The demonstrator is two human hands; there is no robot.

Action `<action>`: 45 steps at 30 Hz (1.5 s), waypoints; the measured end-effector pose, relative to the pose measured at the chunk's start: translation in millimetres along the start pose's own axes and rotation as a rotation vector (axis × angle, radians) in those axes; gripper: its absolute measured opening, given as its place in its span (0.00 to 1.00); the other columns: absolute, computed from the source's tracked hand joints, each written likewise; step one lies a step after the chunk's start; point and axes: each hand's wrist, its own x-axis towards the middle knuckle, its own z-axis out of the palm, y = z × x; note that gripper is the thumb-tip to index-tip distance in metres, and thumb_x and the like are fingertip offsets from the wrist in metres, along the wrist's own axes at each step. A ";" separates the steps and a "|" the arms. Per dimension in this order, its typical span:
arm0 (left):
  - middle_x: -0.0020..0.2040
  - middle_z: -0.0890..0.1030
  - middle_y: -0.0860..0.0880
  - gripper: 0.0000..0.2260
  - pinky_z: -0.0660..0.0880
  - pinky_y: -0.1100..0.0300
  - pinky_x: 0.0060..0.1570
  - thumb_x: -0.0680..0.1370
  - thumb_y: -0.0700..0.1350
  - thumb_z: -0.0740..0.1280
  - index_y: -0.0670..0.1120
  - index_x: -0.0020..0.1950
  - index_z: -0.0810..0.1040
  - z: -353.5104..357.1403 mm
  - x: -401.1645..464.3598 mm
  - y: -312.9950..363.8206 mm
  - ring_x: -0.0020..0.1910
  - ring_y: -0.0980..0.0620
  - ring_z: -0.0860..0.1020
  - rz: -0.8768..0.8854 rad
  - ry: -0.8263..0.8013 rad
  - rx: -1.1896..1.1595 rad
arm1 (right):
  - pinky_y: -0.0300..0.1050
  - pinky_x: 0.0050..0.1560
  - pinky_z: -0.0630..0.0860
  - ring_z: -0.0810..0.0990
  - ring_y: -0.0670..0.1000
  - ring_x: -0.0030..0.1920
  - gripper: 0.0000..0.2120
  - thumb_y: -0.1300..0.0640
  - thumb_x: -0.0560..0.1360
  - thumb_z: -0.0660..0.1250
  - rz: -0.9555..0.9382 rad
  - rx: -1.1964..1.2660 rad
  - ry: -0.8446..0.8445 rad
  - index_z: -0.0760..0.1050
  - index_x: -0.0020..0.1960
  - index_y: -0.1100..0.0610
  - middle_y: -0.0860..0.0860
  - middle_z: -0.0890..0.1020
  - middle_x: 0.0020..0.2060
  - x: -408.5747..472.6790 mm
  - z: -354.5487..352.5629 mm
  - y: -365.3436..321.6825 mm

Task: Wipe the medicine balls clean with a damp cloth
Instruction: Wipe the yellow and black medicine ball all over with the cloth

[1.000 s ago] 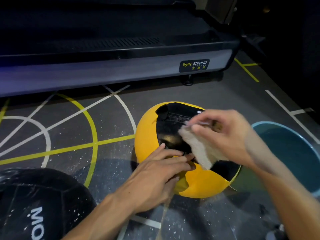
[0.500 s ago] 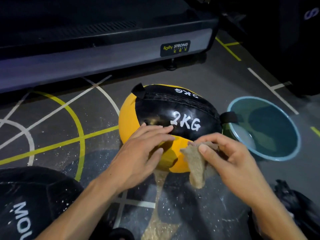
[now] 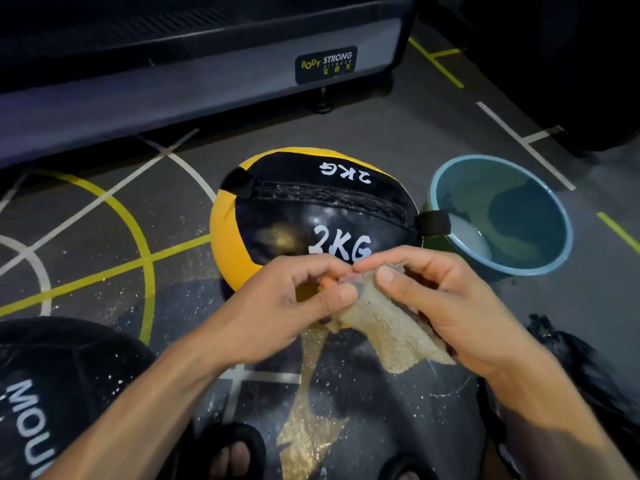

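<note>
A yellow and black medicine ball (image 3: 298, 220) marked "2KG" sits on the gym floor in the middle of the view. Just in front of it, both hands hold a beige damp cloth (image 3: 384, 327). My left hand (image 3: 287, 306) pinches the cloth's upper left edge with thumb and fingers. My right hand (image 3: 446, 303) grips its right side, thumb on top, and the cloth hangs down between them. A second, black medicine ball (image 3: 59, 386) with white lettering lies at the lower left.
A blue basin (image 3: 543, 258) holding water stands right of the yellow ball, almost touching it. A treadmill base (image 3: 194, 88) runs across the back. My sandalled feet (image 3: 232, 455) are at the bottom edge. A dark crumpled thing (image 3: 588, 372) lies at the lower right.
My left hand has left the yellow ball and taken hold of the cloth beside my right hand. The ball has rolled, turning its "2KG" panel toward me.
</note>
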 end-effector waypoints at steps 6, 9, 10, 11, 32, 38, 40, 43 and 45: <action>0.28 0.76 0.49 0.09 0.66 0.67 0.26 0.76 0.47 0.75 0.45 0.39 0.81 -6.3 -8.8 -0.8 0.25 0.54 0.70 -0.182 0.022 -0.159 | 0.46 0.53 0.81 0.85 0.50 0.52 0.09 0.59 0.77 0.70 -0.231 -0.272 0.055 0.86 0.56 0.55 0.50 0.87 0.54 -8.4 0.9 9.7; 0.39 0.79 0.32 0.12 0.66 0.61 0.29 0.75 0.53 0.74 0.49 0.36 0.80 -9.3 -15.9 -2.5 0.30 0.48 0.69 -0.280 0.081 -0.315 | 0.52 0.60 0.79 0.82 0.53 0.61 0.08 0.62 0.78 0.69 -0.299 -0.290 0.048 0.85 0.54 0.57 0.49 0.84 0.60 -13.7 -2.8 16.4; 0.37 0.77 0.35 0.12 0.65 0.61 0.29 0.76 0.52 0.73 0.46 0.37 0.78 -11.8 -17.1 -5.2 0.31 0.50 0.69 -0.281 0.134 -0.386 | 0.54 0.61 0.79 0.82 0.54 0.62 0.08 0.62 0.79 0.68 -0.318 -0.290 0.048 0.85 0.53 0.57 0.49 0.84 0.61 -16.7 -5.7 17.0; 0.36 0.75 0.38 0.13 0.65 0.60 0.29 0.78 0.51 0.71 0.42 0.41 0.77 -14.7 -17.9 -6.6 0.32 0.50 0.69 -0.280 0.181 -0.451 | 0.55 0.63 0.78 0.82 0.55 0.63 0.08 0.61 0.79 0.67 -0.329 -0.281 0.045 0.85 0.52 0.57 0.50 0.83 0.62 -20.1 -9.5 17.7; 0.49 0.79 0.42 0.20 0.74 0.56 0.48 0.81 0.51 0.63 0.33 0.57 0.76 -31.4 -23.9 19.0 0.48 0.46 0.76 -0.175 0.073 -0.405 | 0.47 0.66 0.75 0.78 0.49 0.67 0.20 0.47 0.76 0.71 -0.106 -0.174 0.059 0.78 0.66 0.50 0.48 0.82 0.63 -18.7 11.8 12.9; 0.32 0.73 0.48 0.13 0.58 0.63 0.19 0.84 0.51 0.61 0.44 0.46 0.76 -31.2 -16.6 28.5 0.23 0.53 0.65 -0.252 0.092 -0.264 | 0.57 0.52 0.78 0.80 0.57 0.47 0.28 0.44 0.71 0.79 0.061 0.246 -0.214 0.78 0.55 0.67 0.60 0.82 0.45 -1.3 37.9 26.5; 0.36 0.76 0.44 0.11 0.62 0.62 0.21 0.82 0.51 0.64 0.43 0.51 0.79 -36.0 -14.9 24.0 0.25 0.52 0.69 -0.280 0.200 -0.286 | 0.68 0.50 0.77 0.80 0.63 0.46 0.27 0.46 0.74 0.76 0.087 0.269 -0.126 0.77 0.57 0.69 0.67 0.81 0.46 -6.2 35.9 31.7; 0.58 0.85 0.42 0.13 0.83 0.58 0.38 0.81 0.50 0.64 0.43 0.61 0.78 -32.5 -13.3 11.1 0.44 0.50 0.85 -0.295 0.329 -0.724 | 0.57 0.49 0.82 0.83 0.61 0.50 0.16 0.55 0.81 0.66 0.039 0.385 -0.005 0.77 0.65 0.62 0.64 0.83 0.54 -12.9 31.1 22.8; 0.67 0.80 0.38 0.17 0.84 0.52 0.52 0.84 0.52 0.61 0.42 0.67 0.74 -22.3 -15.1 -1.7 0.58 0.45 0.84 -0.272 0.325 -0.987 | 0.50 0.46 0.83 0.83 0.56 0.49 0.12 0.57 0.83 0.62 0.009 0.471 0.036 0.78 0.62 0.59 0.60 0.83 0.53 -14.7 30.5 13.6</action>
